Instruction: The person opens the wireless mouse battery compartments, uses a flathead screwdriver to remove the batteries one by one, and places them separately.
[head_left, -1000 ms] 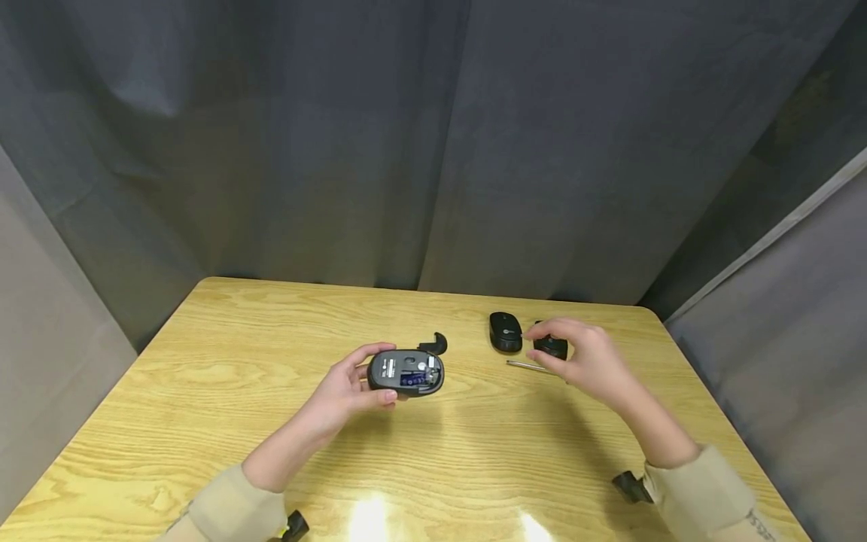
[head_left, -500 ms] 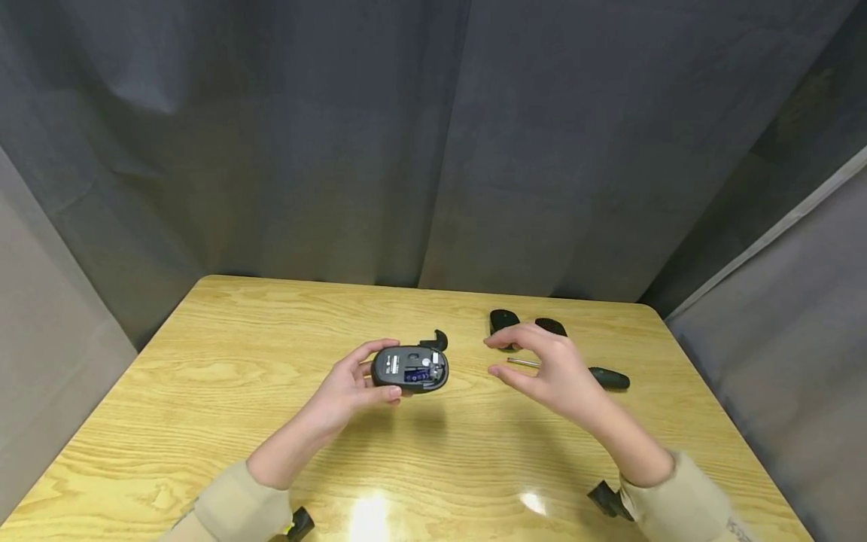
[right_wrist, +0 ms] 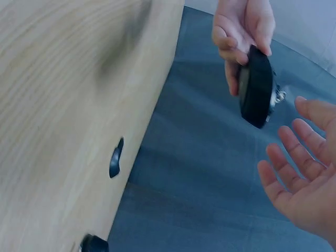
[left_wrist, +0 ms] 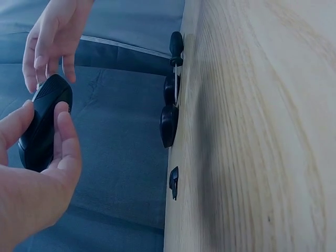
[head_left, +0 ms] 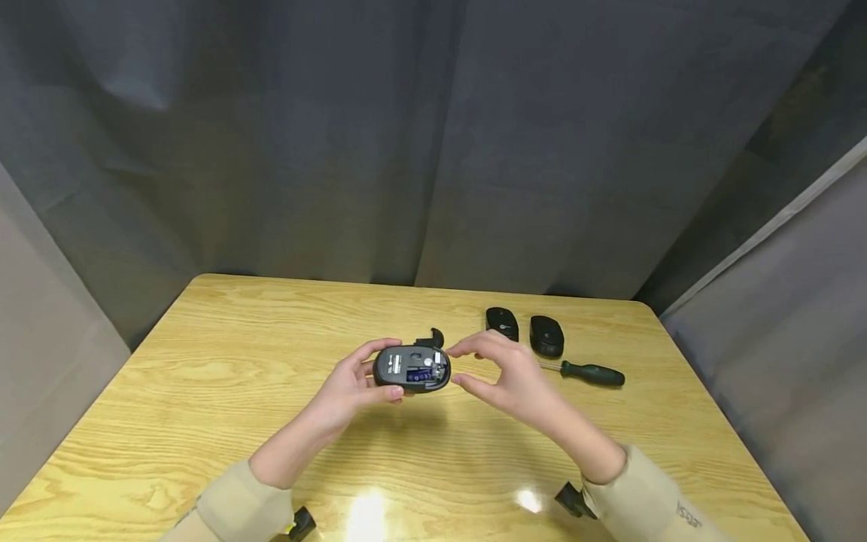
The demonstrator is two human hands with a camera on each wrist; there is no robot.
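Note:
My left hand [head_left: 344, 388] grips a black computer mouse [head_left: 393, 366] by its left end, above the table. Its underside faces up, with the cover off and a dark blue battery [head_left: 418, 375] in the bay. In the right wrist view, a small metallic part [right_wrist: 280, 95] sticks out from the mouse's underside. My right hand [head_left: 515, 380] is at the mouse's right end, thumb and fingers spread, nothing between them. The right wrist view shows a gap between those fingers [right_wrist: 294, 157] and the mouse. On the table behind the mouse lies a black curved cover [head_left: 437, 338].
Two more black mice stand toward the back right, one mouse [head_left: 501, 320] partly behind my right hand and another mouse [head_left: 546, 336] beside it. A screwdriver [head_left: 593, 374] with a dark green handle lies in front of them. Grey curtains [head_left: 433, 150] hang behind the wooden table [head_left: 271, 316].
My right hand has moved left, from over the mice and screwdriver to the held mouse, uncovering the screwdriver. The left hand has barely shifted and still grips the mouse.

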